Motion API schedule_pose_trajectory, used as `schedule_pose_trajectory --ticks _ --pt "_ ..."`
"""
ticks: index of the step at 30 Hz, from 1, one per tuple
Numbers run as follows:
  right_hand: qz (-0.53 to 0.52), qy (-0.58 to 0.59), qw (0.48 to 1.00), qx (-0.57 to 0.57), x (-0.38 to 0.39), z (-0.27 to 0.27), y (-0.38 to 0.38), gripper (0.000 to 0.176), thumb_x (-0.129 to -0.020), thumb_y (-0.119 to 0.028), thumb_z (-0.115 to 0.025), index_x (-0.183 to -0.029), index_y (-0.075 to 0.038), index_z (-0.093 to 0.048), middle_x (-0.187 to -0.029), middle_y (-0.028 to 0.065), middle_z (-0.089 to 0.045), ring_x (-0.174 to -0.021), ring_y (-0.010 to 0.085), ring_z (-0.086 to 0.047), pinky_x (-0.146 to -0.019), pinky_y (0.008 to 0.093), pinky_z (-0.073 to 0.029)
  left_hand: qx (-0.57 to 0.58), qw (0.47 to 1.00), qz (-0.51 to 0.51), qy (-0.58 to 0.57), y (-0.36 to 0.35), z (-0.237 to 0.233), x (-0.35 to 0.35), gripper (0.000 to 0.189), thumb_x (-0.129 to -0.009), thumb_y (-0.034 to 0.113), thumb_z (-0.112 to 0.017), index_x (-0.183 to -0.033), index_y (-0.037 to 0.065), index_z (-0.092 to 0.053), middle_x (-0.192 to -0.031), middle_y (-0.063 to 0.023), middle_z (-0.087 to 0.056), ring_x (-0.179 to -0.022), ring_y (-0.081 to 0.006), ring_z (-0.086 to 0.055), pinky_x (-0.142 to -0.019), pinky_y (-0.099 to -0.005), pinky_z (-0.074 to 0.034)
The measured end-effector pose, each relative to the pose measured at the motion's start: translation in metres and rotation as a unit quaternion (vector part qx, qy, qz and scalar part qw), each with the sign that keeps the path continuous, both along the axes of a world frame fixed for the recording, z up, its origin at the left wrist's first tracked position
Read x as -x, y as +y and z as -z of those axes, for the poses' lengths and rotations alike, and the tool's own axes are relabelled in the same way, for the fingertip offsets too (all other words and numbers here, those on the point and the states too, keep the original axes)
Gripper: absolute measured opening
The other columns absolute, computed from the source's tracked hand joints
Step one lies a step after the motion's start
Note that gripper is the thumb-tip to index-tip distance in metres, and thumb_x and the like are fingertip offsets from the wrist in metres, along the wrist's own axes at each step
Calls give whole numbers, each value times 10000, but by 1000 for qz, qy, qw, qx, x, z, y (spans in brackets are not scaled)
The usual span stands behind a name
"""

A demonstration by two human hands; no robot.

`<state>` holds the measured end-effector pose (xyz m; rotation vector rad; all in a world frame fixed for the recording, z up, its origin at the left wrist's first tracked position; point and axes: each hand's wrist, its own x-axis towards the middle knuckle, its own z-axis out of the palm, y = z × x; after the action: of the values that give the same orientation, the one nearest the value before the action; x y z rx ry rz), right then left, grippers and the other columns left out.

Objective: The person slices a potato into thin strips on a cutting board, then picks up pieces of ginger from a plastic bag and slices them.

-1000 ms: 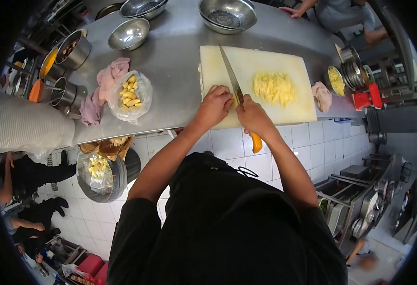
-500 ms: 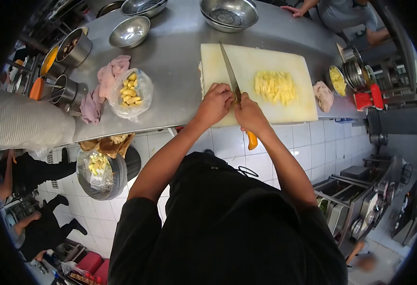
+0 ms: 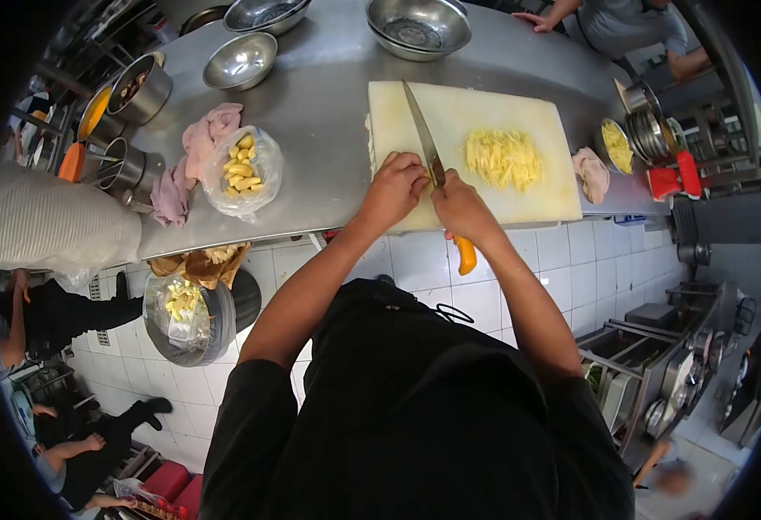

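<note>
My right hand [image 3: 461,205] is wrapped round the orange handle of a long kitchen knife [image 3: 422,126], its blade pointing away over the white cutting board [image 3: 432,100]. Just left of the blade, my left hand [image 3: 395,191] has its fingers curled and pressed together near the board's front edge. Whatever those fingers hold is hidden. A pile of thin pale-yellow strips [image 3: 503,159] lies on the board to the right of the knife. Further left on the steel table, an open plastic bag [image 3: 269,165] holds several peeled yellow pieces [image 3: 242,169].
Steel bowls [image 3: 240,62] and stacked bowls [image 3: 419,28] stand at the back. Pink cloths [image 3: 211,139] lie beside the bag. On the right are a crumpled cloth [image 3: 591,173] and a bowl of yellow strips [image 3: 616,147]. A lined bin [image 3: 190,325] stands below. A co-worker's hand [image 3: 534,21] rests at the far edge.
Both hands and the knife stay nearly in place, with the orange handle shifting slightly. The whole view has slid a little to the right. People at lower left have changed posture.
</note>
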<state>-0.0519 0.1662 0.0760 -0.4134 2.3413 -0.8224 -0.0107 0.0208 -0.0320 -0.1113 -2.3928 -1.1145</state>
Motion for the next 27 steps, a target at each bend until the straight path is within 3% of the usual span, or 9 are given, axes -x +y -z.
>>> schedule_pose_trajectory --ticks 9,15,27 --pt "16 28 999 12 -1 5 5 294 -1023 -188 -466 -1122 89 -489 -742 253 -682 -515 332 -676 -517 434 -572 -4 1000 4 13 -1 2 2 111 -849 19 -739 -951 -24 -757 -1048 -108 -665 -1009 -313 -609 -901 -390 -543" --pt "4 29 1000 6 -6 0 10 296 -1026 -189 -458 -1111 93 -491 -715 245 -676 -510 325 -671 -544 438 -571 -34 998 -53 26 5 -1 -6 116 -872 34 -738 -971 -23 -754 -1077 -114 -675 -1002 -314 -623 -893 -400 -532" --pt "4 4 1000 -9 -14 -8 5 281 -1012 -168 -455 -1097 98 -484 -723 252 -673 -510 332 -672 -510 441 -570 -32 996 -85 16 11 -2 -7 104 -824 3 -737 -925 8 -758 -1055 -98 -661 -990 -305 -619 -871 -391 -532"
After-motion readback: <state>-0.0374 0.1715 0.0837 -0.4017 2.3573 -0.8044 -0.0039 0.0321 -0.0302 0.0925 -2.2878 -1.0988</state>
